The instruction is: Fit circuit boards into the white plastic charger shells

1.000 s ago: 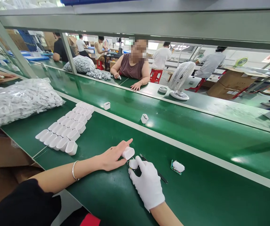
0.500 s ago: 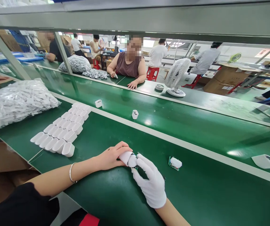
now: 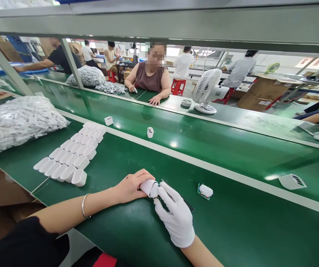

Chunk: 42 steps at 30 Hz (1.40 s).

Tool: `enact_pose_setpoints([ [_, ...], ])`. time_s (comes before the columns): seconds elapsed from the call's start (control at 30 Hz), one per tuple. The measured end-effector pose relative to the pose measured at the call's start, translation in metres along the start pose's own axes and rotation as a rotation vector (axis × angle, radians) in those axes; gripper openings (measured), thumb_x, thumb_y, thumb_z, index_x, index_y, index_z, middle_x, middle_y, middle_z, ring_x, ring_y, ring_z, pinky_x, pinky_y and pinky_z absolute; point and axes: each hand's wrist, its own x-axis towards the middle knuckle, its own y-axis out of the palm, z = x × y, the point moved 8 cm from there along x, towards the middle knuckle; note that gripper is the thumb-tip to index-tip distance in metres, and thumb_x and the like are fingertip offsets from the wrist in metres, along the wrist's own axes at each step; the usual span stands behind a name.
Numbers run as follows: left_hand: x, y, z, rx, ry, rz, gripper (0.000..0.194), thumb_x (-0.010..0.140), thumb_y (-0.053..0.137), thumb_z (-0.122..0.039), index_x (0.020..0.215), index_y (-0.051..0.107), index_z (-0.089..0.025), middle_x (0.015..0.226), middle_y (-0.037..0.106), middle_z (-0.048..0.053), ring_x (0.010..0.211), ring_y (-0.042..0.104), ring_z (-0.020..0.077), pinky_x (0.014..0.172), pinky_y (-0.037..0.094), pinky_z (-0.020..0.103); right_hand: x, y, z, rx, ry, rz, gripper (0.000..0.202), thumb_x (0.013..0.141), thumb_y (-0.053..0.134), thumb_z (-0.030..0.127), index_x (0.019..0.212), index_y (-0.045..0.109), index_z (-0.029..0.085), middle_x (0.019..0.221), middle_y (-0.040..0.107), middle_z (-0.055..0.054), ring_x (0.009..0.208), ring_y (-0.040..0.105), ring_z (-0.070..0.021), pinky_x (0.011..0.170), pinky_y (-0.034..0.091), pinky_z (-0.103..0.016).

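My left hand (image 3: 133,185), bare with a bangle at the wrist, is closed round a white oval housing (image 3: 147,187) tilted toward the right. At its open end, my gloved right hand (image 3: 174,213) pinches a circuit board with a white part (image 3: 154,190), partly inside the housing. Dark tweezers (image 3: 189,205) show beside the glove, mostly hidden behind it. To the right, another green board with a white part (image 3: 205,191) lies on the green table. Rows of white housings (image 3: 72,152) stand at the left.
A bulging plastic bag of white parts (image 3: 20,120) lies at far left. Beyond a pale rail (image 3: 176,155), several filled housings rest on the green belt (image 3: 217,142). Across it sits a person (image 3: 151,79) near a white fan (image 3: 207,89). A metal beam (image 3: 159,26) crosses above.
The board sits slightly deeper in the housing. Housings on the belt have shifted left. A person at the back left has stretched out an arm. The view has moved slightly.
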Motion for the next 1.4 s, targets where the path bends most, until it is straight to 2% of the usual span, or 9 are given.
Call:
enact_pose_setpoints([
  [0.17, -0.001, 0.004, 0.001, -0.038, -0.019, 0.001, 0.036, 0.077, 0.064, -0.023, 0.111, 0.054, -0.024, 0.112, 0.057, 0.003, 0.072, 0.056, 0.0118, 0.061, 0.047, 0.021, 0.010, 0.003, 0.011, -0.013, 0.068, 0.039, 0.033, 0.087, 0.054, 0.029, 0.118, 0.061, 0.025, 0.118, 0.062, -0.009, 0.100, 0.063, -0.0222, 0.088, 0.055, -0.037],
  [0.3, -0.002, 0.005, -0.009, -0.114, 0.066, -0.046, 0.045, 0.073, 0.074, -0.034, 0.113, 0.055, -0.023, 0.112, 0.061, 0.005, 0.096, 0.057, 0.0195, 0.084, 0.049, 0.029, 0.014, 0.017, 0.000, 0.368, 0.441, 0.224, 0.055, 0.084, 0.058, 0.044, 0.133, 0.047, 0.022, 0.115, 0.063, -0.010, 0.102, 0.061, -0.0235, 0.082, 0.054, -0.038],
  [0.47, -0.006, 0.011, -0.020, -0.043, 0.169, -0.072, 0.046, 0.073, 0.076, -0.034, 0.115, 0.060, -0.025, 0.112, 0.056, 0.008, 0.097, 0.050, 0.0215, 0.084, 0.047, 0.033, 0.015, 0.037, 0.008, 0.697, 0.661, 0.350, 0.027, 0.067, 0.074, 0.039, 0.078, 0.061, 0.018, 0.073, 0.059, 0.000, 0.068, 0.054, -0.0154, 0.064, 0.048, -0.028],
  [0.6, -0.007, 0.012, -0.020, -0.025, 0.168, -0.064, 0.044, 0.076, 0.073, -0.032, 0.117, 0.060, -0.026, 0.105, 0.053, 0.008, 0.093, 0.046, 0.0207, 0.080, 0.047, 0.032, 0.014, 0.033, 0.012, 0.649, 0.682, 0.286, 0.020, 0.067, 0.072, 0.032, 0.074, 0.058, 0.019, 0.068, 0.057, 0.001, 0.063, 0.052, -0.0139, 0.060, 0.046, -0.026],
  [0.7, -0.004, 0.013, -0.016, -0.165, 0.110, -0.002, 0.047, 0.079, 0.069, -0.029, 0.124, 0.055, -0.025, 0.112, 0.052, 0.008, 0.102, 0.049, 0.0215, 0.090, 0.046, 0.034, 0.019, 0.012, 0.004, 0.376, 0.532, 0.219, 0.019, 0.078, 0.061, 0.035, 0.088, 0.063, 0.019, 0.076, 0.063, -0.004, 0.066, 0.058, -0.0168, 0.064, 0.050, -0.031],
  [0.83, 0.000, 0.012, -0.002, -0.269, -0.062, 0.053, 0.041, 0.082, 0.060, -0.019, 0.122, 0.055, -0.024, 0.114, 0.057, 0.007, 0.108, 0.050, 0.0217, 0.096, 0.043, 0.037, 0.033, -0.033, 0.006, -0.320, 0.084, -0.041, 0.030, 0.086, 0.049, 0.038, 0.102, 0.066, 0.018, 0.088, 0.065, -0.010, 0.076, 0.061, -0.0212, 0.069, 0.050, -0.036],
  [0.97, -0.003, 0.009, 0.019, -0.326, -0.300, 0.029, 0.046, 0.078, 0.063, -0.023, 0.123, 0.057, -0.023, 0.109, 0.058, 0.006, 0.096, 0.055, 0.0198, 0.092, 0.045, 0.036, 0.035, -0.026, -0.001, -0.756, 0.025, 0.049, 0.029, 0.086, 0.052, 0.039, 0.102, 0.066, 0.020, 0.095, 0.064, -0.010, 0.086, 0.059, -0.0246, 0.065, 0.048, -0.035],
  [1.2, -0.007, 0.010, 0.030, -0.429, -0.498, -0.008, 0.039, 0.080, 0.059, -0.038, 0.114, 0.067, -0.022, 0.094, 0.063, 0.004, 0.071, 0.047, 0.0147, 0.072, 0.042, 0.028, 0.031, -0.016, -0.005, -0.947, 0.013, 0.134, 0.014, 0.086, 0.053, 0.026, 0.088, 0.066, 0.022, 0.087, 0.066, -0.007, 0.075, 0.057, -0.0221, 0.059, 0.042, -0.031],
  [1.4, -0.006, 0.012, 0.028, -0.460, -0.520, 0.027, 0.040, 0.080, 0.058, -0.040, 0.116, 0.066, -0.024, 0.102, 0.064, 0.005, 0.069, 0.042, 0.0140, 0.068, 0.037, 0.027, 0.031, -0.022, 0.018, -0.761, -0.223, -0.033, 0.025, 0.094, 0.041, 0.017, 0.096, 0.065, 0.021, 0.084, 0.070, -0.003, 0.070, 0.062, -0.0142, 0.067, 0.042, -0.028],
])
